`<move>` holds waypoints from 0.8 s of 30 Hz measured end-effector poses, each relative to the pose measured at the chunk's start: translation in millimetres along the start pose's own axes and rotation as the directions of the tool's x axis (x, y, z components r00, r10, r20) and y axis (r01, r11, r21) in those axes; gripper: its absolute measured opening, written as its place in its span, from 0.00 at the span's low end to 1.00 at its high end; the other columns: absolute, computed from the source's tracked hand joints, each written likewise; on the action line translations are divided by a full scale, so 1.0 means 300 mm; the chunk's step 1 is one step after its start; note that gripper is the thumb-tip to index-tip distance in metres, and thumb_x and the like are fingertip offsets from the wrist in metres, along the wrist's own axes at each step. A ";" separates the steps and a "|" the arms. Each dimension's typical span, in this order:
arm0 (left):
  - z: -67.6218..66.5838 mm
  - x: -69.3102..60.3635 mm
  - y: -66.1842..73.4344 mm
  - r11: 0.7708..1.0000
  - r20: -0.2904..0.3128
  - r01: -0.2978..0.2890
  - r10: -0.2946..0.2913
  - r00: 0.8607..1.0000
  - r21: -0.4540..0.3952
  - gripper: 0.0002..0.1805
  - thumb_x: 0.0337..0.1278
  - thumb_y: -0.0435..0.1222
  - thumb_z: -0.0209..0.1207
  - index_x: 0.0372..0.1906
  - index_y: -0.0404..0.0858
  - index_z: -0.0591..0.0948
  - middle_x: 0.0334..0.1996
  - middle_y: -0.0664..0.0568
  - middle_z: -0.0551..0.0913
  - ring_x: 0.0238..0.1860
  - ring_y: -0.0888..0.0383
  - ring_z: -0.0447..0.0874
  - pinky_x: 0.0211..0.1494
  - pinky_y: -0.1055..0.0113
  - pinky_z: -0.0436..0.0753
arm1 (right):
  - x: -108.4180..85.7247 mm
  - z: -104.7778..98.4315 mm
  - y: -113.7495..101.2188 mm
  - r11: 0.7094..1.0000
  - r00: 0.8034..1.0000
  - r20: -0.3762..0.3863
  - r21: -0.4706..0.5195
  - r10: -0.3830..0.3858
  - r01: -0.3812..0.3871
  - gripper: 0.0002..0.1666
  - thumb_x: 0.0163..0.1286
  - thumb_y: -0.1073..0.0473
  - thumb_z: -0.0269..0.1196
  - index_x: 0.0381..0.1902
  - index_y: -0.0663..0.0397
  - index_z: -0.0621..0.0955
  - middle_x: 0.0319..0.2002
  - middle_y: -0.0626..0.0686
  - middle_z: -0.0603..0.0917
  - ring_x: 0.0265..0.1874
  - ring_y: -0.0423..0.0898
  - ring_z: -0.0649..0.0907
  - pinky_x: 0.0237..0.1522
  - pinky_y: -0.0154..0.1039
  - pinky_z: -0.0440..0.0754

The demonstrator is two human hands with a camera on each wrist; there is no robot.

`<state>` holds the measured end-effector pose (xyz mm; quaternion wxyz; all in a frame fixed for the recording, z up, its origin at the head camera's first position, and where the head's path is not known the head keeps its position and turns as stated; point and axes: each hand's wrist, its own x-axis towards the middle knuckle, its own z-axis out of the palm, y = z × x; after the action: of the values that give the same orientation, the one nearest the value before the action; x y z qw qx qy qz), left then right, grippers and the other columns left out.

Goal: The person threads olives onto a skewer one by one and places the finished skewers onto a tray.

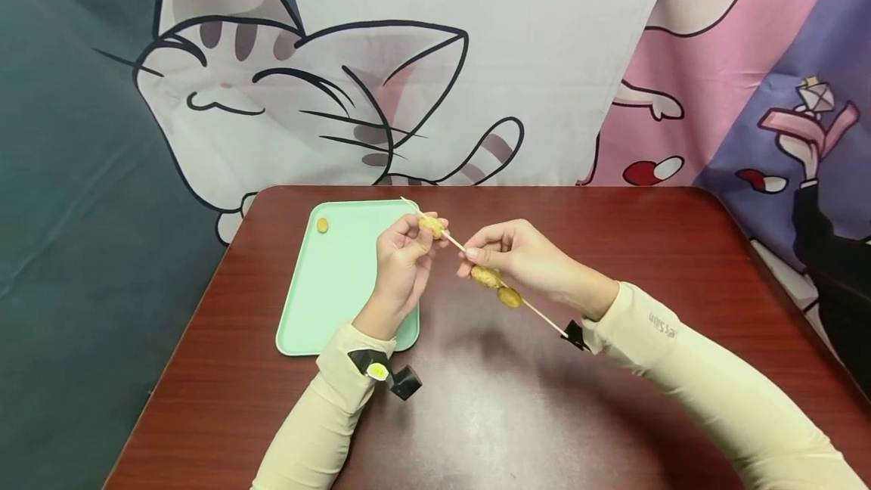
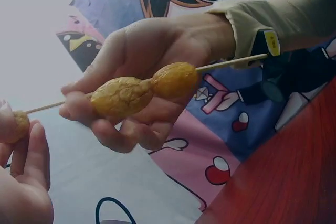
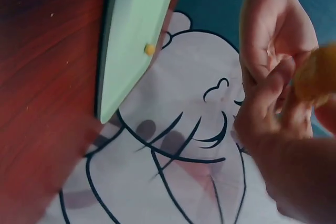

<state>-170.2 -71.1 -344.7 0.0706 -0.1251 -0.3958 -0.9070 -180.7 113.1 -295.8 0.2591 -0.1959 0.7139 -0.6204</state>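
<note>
A thin wooden skewer (image 1: 545, 318) slants above the table, its tip at the upper left. Near that tip, my left hand (image 1: 398, 267) pinches a wrinkled yellow-brown ball (image 1: 430, 227) through which the skewer passes. My right hand (image 1: 527, 259) grips the skewer between thumb and fingers, farther down the stick. Just below those fingers sit two more balls on it, a longer wrinkled one (image 2: 123, 97) and a smoother one (image 2: 176, 80), touching each other in the left wrist view. A ball (image 3: 307, 77) also shows blurred at the right wrist view's edge.
A pale green tray (image 1: 327, 293) lies left on the dark red table (image 1: 224, 354), partly behind my left hand. One small yellow ball (image 1: 323, 225) sits in its far left corner. A cartoon cat cloth (image 1: 544, 59) hangs behind the table.
</note>
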 end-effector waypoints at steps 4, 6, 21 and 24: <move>0.016 -0.001 -0.003 0.999 -0.076 -0.039 0.042 0.996 0.031 0.08 0.54 0.34 0.67 0.33 0.37 0.79 0.34 0.48 0.84 0.37 0.61 0.84 0.41 0.73 0.85 | 0.005 0.022 0.007 0.958 0.967 -0.168 -0.247 -0.192 0.147 0.05 0.67 0.65 0.66 0.36 0.65 0.86 0.21 0.53 0.81 0.13 0.42 0.72 0.11 0.31 0.68; 0.024 -0.004 -0.010 0.997 -0.112 -0.053 0.058 0.992 0.053 0.05 0.61 0.27 0.61 0.32 0.37 0.78 0.35 0.47 0.82 0.38 0.61 0.84 0.41 0.72 0.85 | 0.012 0.024 0.014 0.871 0.913 -0.215 -0.434 -0.347 0.229 0.03 0.64 0.67 0.69 0.34 0.64 0.87 0.21 0.51 0.81 0.16 0.41 0.75 0.14 0.30 0.71; 0.010 -0.018 -0.073 0.980 0.020 -0.195 0.195 0.981 0.031 0.15 0.46 0.42 0.70 0.34 0.38 0.79 0.35 0.48 0.83 0.38 0.59 0.84 0.42 0.73 0.85 | 0.015 0.063 0.039 0.558 0.710 -0.208 -0.772 -0.673 0.303 0.10 0.51 0.78 0.65 0.20 0.59 0.82 0.19 0.49 0.78 0.18 0.42 0.73 0.19 0.36 0.70; 0.004 -0.018 -0.081 0.980 0.087 -0.195 0.192 0.978 0.033 0.16 0.46 0.42 0.70 0.36 0.38 0.80 0.36 0.49 0.83 0.39 0.59 0.84 0.44 0.73 0.86 | 0.016 0.075 0.029 0.587 0.715 -0.220 -0.746 -0.664 0.315 0.11 0.50 0.79 0.66 0.20 0.59 0.82 0.19 0.50 0.80 0.18 0.42 0.73 0.19 0.34 0.70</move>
<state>-170.3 -53.7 -362.5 0.1446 -0.1995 -0.4029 -0.8815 -170.3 93.8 -307.2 -0.2010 -0.3102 0.8382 -0.4011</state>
